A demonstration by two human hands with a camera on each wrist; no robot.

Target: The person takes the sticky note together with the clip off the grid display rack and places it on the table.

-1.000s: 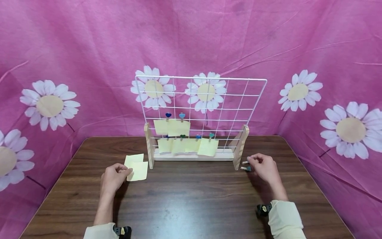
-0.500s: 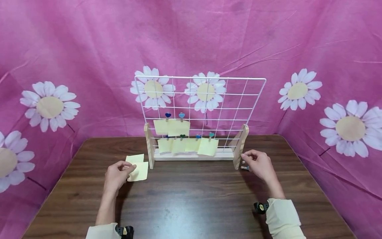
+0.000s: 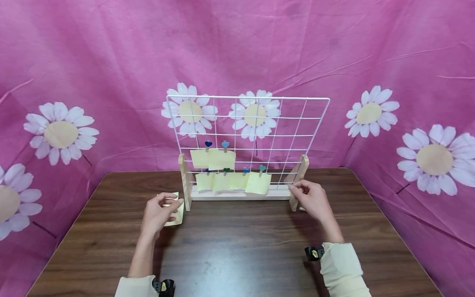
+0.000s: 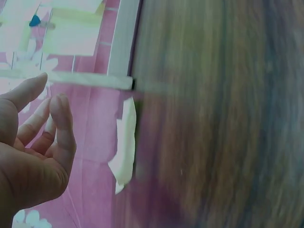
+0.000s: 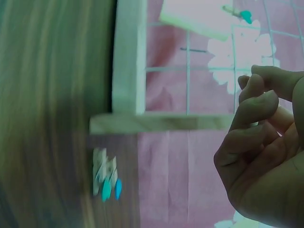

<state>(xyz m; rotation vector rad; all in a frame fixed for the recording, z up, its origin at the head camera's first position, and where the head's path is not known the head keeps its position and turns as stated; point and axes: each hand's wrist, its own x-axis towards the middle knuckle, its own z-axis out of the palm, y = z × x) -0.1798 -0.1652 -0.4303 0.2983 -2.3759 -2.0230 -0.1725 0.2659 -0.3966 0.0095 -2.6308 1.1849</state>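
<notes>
Your left hand (image 3: 157,210) is over the loose notes (image 3: 179,215) on the table (image 3: 222,247), left of the rack (image 3: 184,181); its thumb and fingers stand loosely parted with nothing between them. Those notes are plain pale yellow squares, one overlapping the other, and from your left wrist you see them at a slant, apart from your fingers. Your right hand (image 3: 311,200) is in front of the rack's right post, its thumb and fingertips drawn close together; the fingers hide the spot between them, so you cannot tell whether they hold anything. Just beside that post, on the table, lie the loose clips (image 5: 107,190), small pale wooden ones with teal and blue heads, side by side. The rack is a white wire grid set upright between two pale wooden posts, with a pale bar along the bottom. On its left and middle part you have six hung notes (image 3: 257,182), two in an upper row and four in a lower one, the last of these slightly tilted. The hung clips (image 3: 208,144) have heart heads: dark blue and light blue above; blue, dark green and teal below. Behind the rack is a pink cloth (image 3: 315,49) printed with white daisies.
</notes>
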